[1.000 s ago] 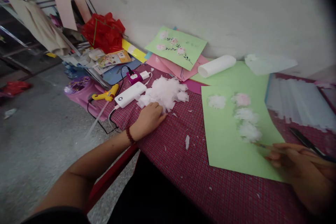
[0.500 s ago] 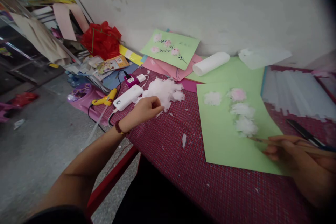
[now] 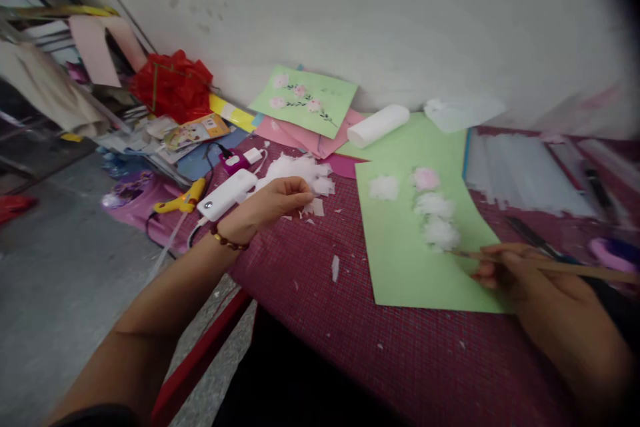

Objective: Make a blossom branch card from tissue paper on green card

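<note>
My left hand (image 3: 287, 199) is closed in a pinch above the table, with a small white tissue square (image 3: 316, 207) at its fingertips. Just behind it lies a loose pile of white tissue squares (image 3: 285, 167). My right hand (image 3: 530, 280) grips a thin wooden stick (image 3: 575, 268). The stick's tip touches or nearly touches the lowest white fluffy tuft (image 3: 442, 233) on the green sheet (image 3: 400, 267). Above that tuft sit another white tuft (image 3: 434, 205) and a pinkish one (image 3: 426, 178). A separate white tuft (image 3: 383, 187) is at the sheet's upper left.
Beyond the sheet stand a white roll (image 3: 379, 125) and a green flower picture (image 3: 305, 100). Left are a white power bank (image 3: 227, 195) and a yellow glue gun (image 3: 183, 199). A dark knife-like tool (image 3: 531, 235) and translucent strips (image 3: 530, 173) lie right. Paper scraps dot the cloth.
The view has swung slightly to the right. My left hand has moved a little away from the pile, a white square now showing at its fingertips. The stick stays at the lowest tuft.
</note>
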### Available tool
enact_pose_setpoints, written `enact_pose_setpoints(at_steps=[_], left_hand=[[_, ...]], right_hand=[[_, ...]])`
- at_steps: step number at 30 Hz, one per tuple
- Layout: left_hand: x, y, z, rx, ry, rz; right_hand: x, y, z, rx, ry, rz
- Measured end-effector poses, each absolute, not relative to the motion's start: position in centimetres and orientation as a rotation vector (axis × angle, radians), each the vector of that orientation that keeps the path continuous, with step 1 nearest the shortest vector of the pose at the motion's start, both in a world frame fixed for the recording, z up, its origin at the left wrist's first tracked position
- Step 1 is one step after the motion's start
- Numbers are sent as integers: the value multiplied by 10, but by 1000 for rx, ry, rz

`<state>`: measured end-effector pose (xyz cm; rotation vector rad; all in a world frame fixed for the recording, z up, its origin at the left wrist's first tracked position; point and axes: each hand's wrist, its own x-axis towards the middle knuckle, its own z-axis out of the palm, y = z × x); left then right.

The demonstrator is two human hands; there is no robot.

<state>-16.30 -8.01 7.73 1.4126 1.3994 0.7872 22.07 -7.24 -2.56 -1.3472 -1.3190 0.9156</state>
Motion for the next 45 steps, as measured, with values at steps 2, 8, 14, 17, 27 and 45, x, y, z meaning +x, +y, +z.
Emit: enact_pose_setpoints(at_steps=[2,8,14,17,27,45], left_hand=[[-140,-67,79,1373,1300,736],[-54,-16,60,1337,1016,640],[-19,7,17,1249,865,659],[-22,7,2,1278,874,626],[-32,6,26,1697,559,340],[11,-5,-5,2049,983,557]], right_hand=[[220,-74,-20,-1289,-1204,1106],[214,-80,-13,-1167,-1141,1059],[205,-91,-6,-1278,-1645,894],[201,-93,-5,-1309,-1780,852],[205,-90,-4,-1434,-1690,690],[208,-92,-5,-1335,-1439,878]])
